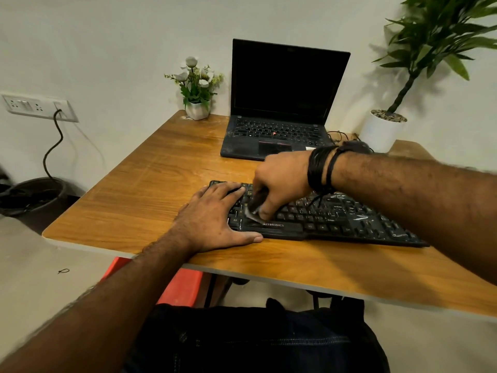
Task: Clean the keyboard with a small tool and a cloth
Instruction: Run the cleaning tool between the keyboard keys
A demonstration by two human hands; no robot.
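On desk (139,168), keyboard (336,219) lengthwise left-right

Single head-worn wide-angle view, looking forward and down, close over the wooden desk (139,184)

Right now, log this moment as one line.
left hand flat, steadying keyboard | right hand works small tool on left keys | cloth unseen

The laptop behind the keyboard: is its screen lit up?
No. The laptop stands open on the table, but its screen is wholly black.
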